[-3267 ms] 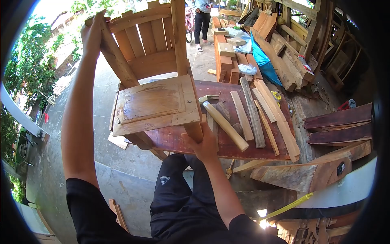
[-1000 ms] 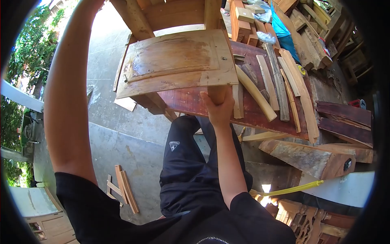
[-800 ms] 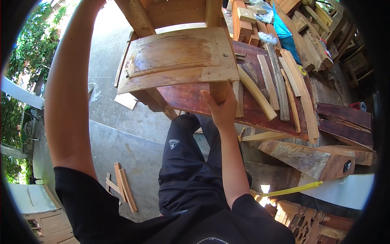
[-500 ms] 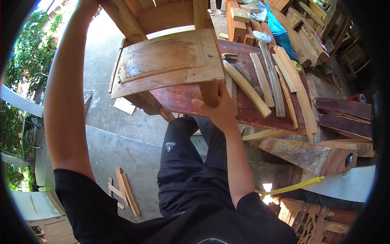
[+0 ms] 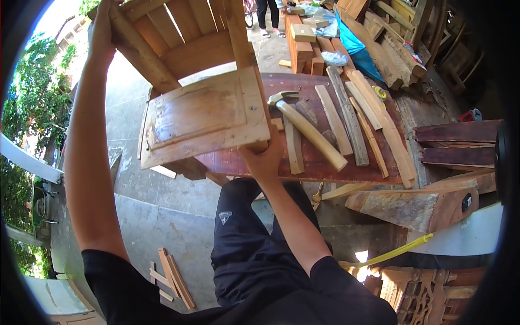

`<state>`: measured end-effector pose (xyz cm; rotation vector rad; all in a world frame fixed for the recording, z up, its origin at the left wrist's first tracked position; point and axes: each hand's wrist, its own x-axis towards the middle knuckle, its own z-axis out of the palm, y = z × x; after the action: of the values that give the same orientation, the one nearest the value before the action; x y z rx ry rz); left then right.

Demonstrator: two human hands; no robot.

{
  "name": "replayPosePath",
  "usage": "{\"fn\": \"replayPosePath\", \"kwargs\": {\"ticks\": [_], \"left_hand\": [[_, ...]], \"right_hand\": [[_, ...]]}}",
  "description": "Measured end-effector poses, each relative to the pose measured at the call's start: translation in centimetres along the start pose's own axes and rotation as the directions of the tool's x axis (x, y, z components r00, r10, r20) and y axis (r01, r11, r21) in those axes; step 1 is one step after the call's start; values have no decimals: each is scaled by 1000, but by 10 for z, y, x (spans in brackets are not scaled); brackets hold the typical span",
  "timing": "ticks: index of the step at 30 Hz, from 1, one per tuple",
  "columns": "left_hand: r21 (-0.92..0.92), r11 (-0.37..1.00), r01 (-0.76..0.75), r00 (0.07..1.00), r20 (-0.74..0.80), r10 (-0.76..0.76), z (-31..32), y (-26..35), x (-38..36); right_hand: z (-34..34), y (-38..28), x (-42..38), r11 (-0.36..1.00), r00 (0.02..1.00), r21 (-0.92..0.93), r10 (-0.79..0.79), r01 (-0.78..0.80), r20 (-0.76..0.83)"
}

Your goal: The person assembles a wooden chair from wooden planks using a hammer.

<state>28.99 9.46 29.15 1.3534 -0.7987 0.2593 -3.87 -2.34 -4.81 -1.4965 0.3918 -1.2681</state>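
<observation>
A small wooden chair (image 5: 197,116) is held between my two hands, its slatted back toward the top of the view. My left hand (image 5: 102,40) is closed around the upper part of a back post, partly cut off at the top edge. Under the seat's near right corner, my right hand (image 5: 265,161) grips the front leg, the fingers partly hidden by the wood. The seat panel is shiny and worn, with a dark spot near its right edge. Right of the chair, a claw hammer (image 5: 313,135) with a pale handle lies on the low reddish-brown table (image 5: 227,161).
Several wooden strips (image 5: 351,124) lie along the table's right part, with a yellow tape measure (image 5: 380,93) beyond them. Stacked timber (image 5: 390,51) and a blue sheet (image 5: 357,46) stand behind. A person (image 5: 266,16) stands far off. Loose sticks (image 5: 176,279) lie on the floor.
The chair has shifted left and lower in the view, both hands still on it. More of its slatted back and the whole hammer head now show. The camera view has also moved slightly.
</observation>
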Motion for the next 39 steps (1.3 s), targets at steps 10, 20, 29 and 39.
{"fn": "replayPosePath", "kwargs": {"ticks": [10,20,29,39], "left_hand": [[-17,997,-74,997,11,75,20,14,-23],[219,974,56,998,-45,-47,-4,12,-2],[582,812,34,998,29,-63,-17,22,-106],[525,806,-274,879,477,-12,-10,83,-240]], "right_hand": [[5,1,-2,987,998,155,-39,32,41],[-5,-8,-1,989,985,126,60,-81,162],[-17,-22,3,995,963,36,84,-96,256],[-14,-11,3,1000,977,10,17,-19,212]]}}
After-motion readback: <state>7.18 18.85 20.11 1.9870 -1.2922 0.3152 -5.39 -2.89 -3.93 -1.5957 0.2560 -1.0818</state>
